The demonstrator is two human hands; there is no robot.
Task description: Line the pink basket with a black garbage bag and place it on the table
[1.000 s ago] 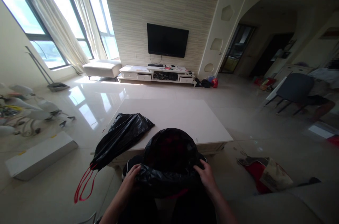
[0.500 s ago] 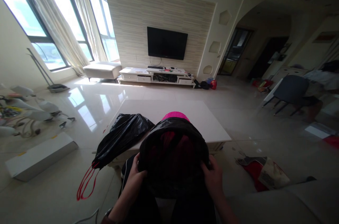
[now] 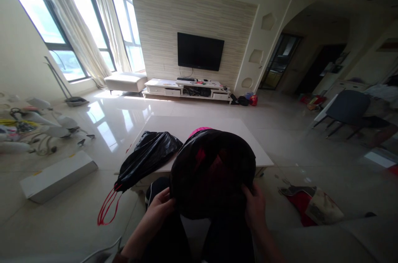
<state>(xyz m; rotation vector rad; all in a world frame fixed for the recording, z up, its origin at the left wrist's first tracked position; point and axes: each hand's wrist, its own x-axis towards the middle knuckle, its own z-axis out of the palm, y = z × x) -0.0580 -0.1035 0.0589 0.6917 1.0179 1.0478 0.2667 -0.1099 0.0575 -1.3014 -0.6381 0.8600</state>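
A pink bin (image 3: 200, 131) with a black garbage bag (image 3: 214, 196) folded over its rim is held above my lap. Its wide mouth is tilted toward me, and pink patches show through or past the bag inside. My left hand (image 3: 163, 207) grips the rim on the left side, fingers closed on the bag's edge. On the right side my right hand (image 3: 255, 205) pinches the rim in the same way. Much of the bin's outer wall is hidden. Left of it, a second black garbage bag (image 3: 149, 153) with red drawstrings (image 3: 108, 211) hangs over the table edge.
A white low table (image 3: 248, 138) stands in front of me. A long white box (image 3: 59, 176) and white jointed equipment (image 3: 46, 130) are on the floor at left. Red and beige cloth (image 3: 314, 207) lies at right. Farther right are a dark chair (image 3: 350, 107) and a person (image 3: 384, 93).
The bin has tipped so its mouth faces me more, and less of its pink outer wall shows. Both hands stay on the rim. The view has shifted slightly left.
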